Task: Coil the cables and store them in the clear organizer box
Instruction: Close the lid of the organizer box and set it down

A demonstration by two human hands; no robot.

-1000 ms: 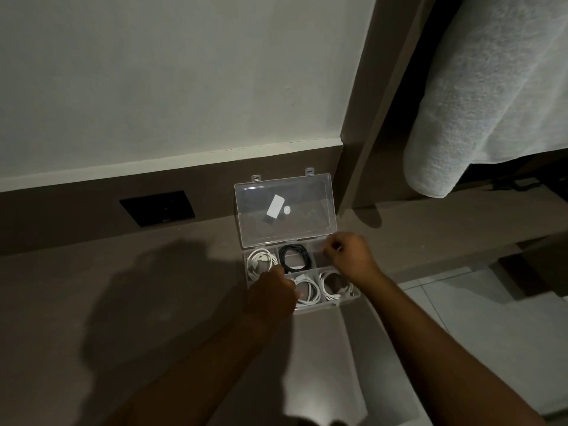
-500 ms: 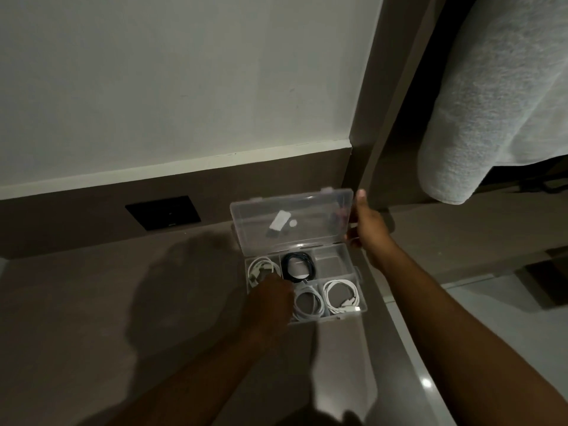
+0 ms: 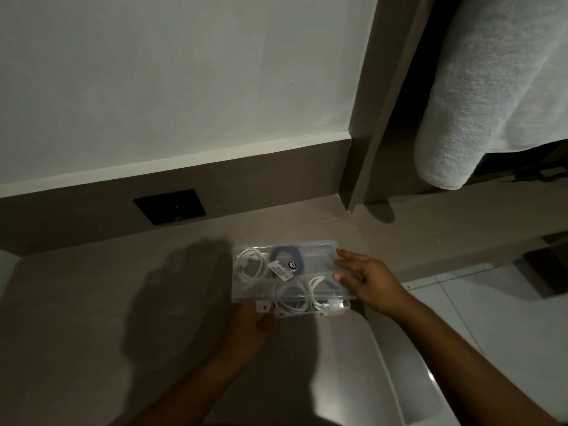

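Cables, coiled, fill the clear rectangular plastic organizer box (image 3: 295,279), which lies with its lid down on the brown matte countertop (image 3: 92,302), close to the counter's front edge and well apart from the wall. Working from your left: your left hand (image 3: 252,324) is under the near left corner of the box, fingers curled up to the small white latch tab (image 3: 263,307) there; it is in deep shadow, so you cannot tell how firmly it grips. Through the lid, the back left compartment holds a coiled white cable (image 3: 250,264). Next to it, the back middle compartment holds a dark coiled cable (image 3: 287,256), partly covered by a white rectangular label with a round black sticker (image 3: 282,267) on the lid. The back right compartment is too blurred by glare to read. In the front row, the left cell shows little through the plastic, the middle cell holds a looped white cable (image 3: 292,298), and the right cell holds another white coil (image 3: 321,290) with a second white latch tab (image 3: 335,304) at its front edge. Your right hand (image 3: 365,278) lies flat and open on the right end of the lid, fingers spread and pressing down, gripping nothing. Back on the wall at the left sits a black rectangular outlet plate (image 3: 169,206); at the upper right hangs a grey terry towel (image 3: 491,87).
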